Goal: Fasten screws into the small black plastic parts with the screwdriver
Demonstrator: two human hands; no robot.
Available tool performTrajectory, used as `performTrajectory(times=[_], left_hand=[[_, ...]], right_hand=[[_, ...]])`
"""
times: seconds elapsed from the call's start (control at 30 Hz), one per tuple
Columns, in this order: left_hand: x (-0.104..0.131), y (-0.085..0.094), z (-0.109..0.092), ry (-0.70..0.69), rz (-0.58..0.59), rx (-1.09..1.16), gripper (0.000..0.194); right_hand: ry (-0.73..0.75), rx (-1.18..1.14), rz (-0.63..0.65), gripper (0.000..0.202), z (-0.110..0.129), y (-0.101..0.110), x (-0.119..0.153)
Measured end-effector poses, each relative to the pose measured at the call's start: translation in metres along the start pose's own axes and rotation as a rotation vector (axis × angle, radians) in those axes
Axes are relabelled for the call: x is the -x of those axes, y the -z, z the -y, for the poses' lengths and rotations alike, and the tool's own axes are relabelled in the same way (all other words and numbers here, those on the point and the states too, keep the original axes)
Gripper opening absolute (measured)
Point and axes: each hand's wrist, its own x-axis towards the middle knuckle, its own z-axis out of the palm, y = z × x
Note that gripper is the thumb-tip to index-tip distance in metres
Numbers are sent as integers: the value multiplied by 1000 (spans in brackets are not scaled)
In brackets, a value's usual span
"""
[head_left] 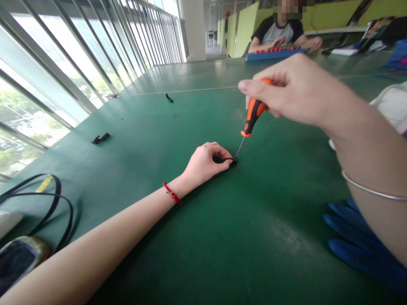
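Observation:
My right hand (286, 91) is closed around the orange and black handle of a screwdriver (253, 111), which tilts down and to the left. Its thin metal shaft ends at a small black part (234, 161) on the green tabletop (197, 237). The fingertips of my left hand (211, 161) pinch that black part at the screwdriver's tip. Most of the part is hidden by the fingers, and its shape is too small to make out.
Small black pieces lie at the left (101, 138) and farther back (169, 98). A black cable (59, 195) loops at the left edge. Blue gloves (356, 237) lie under my right forearm. Across the table, a person sits behind a blue tray (275, 55).

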Motion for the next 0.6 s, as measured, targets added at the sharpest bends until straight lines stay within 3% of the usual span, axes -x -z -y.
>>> performTrajectory(times=[0.07, 0.13, 0.2, 0.27, 0.37, 0.4, 0.47, 0.57, 0.6], left_hand=[[0, 0, 1, -1, -3, 1, 8], [0, 0, 1, 0, -5, 0, 8], [0, 0, 1, 1, -5, -4, 8], [0, 0, 0, 0, -6, -6, 8], [0, 0, 0, -1, -6, -7, 7], [0, 0, -1, -2, -5, -8, 7], [0, 1, -1, -5, -2, -10, 7], [0, 1, 0, -8, 3, -12, 7], [0, 1, 0, -10, 3, -12, 7]], right_hand=[[-4, 66, -3, 38, 2, 6, 1], [-3, 81, 16, 6, 3, 10, 1], [7, 103, 57, 15, 1, 13, 0], [40, 125, 105, 9, 0, 15, 0], [81, 132, 96, 36, -2, 17, 1], [85, 133, 79, 34, -2, 17, 1], [85, 137, 59, 10, -1, 17, 2], [86, 147, 95, 17, 0, 17, 2], [83, 154, 108, 10, 0, 18, 3]])
